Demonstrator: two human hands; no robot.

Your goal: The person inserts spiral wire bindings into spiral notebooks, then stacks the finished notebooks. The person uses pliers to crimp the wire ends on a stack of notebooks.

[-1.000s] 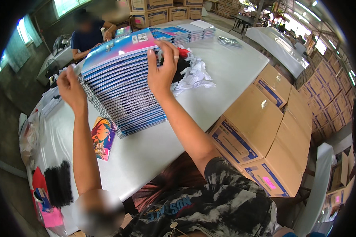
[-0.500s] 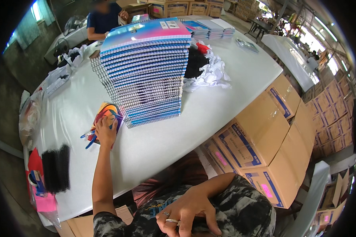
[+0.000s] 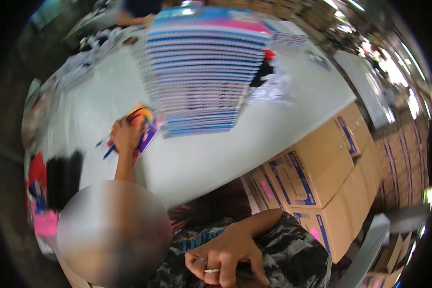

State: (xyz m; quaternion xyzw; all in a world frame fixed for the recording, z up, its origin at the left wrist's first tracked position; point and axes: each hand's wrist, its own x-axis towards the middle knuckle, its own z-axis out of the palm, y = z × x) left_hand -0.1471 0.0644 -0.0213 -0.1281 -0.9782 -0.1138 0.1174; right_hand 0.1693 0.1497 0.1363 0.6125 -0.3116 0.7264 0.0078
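Observation:
My left hand [image 3: 128, 134] is over a booklet or card [image 3: 148, 137] in orange, yellow and purple, lying on the table left of a tall stack. Its fingers curl round a slim blue-handled tool [image 3: 109, 151], whose ends stick out beside the palm; motion blur hides its kind. My right hand [image 3: 225, 257], with rings on its fingers, rests against my patterned shirt near my lap, thumb apart and fingers loosely bent, nothing seen in it. The tall stack of spiral notebooks [image 3: 201, 72] has blue and pink covers, with wire coils along its left side.
Black binding coils [image 3: 65, 177] lie at the table's left, beside red and pink sheets [image 3: 45, 223] and a tape dispenser [image 3: 37, 197]. Crumpled white material [image 3: 273, 89] lies right of the stack. Cardboard boxes [image 3: 321, 168] border the table's right edge. Another person [image 3: 141, 7] is beyond.
The whole view has shifted and blurred, the stack now sitting farther right and higher. My left hand stays on the booklet, with more of its purple part showing. My right hand has barely moved.

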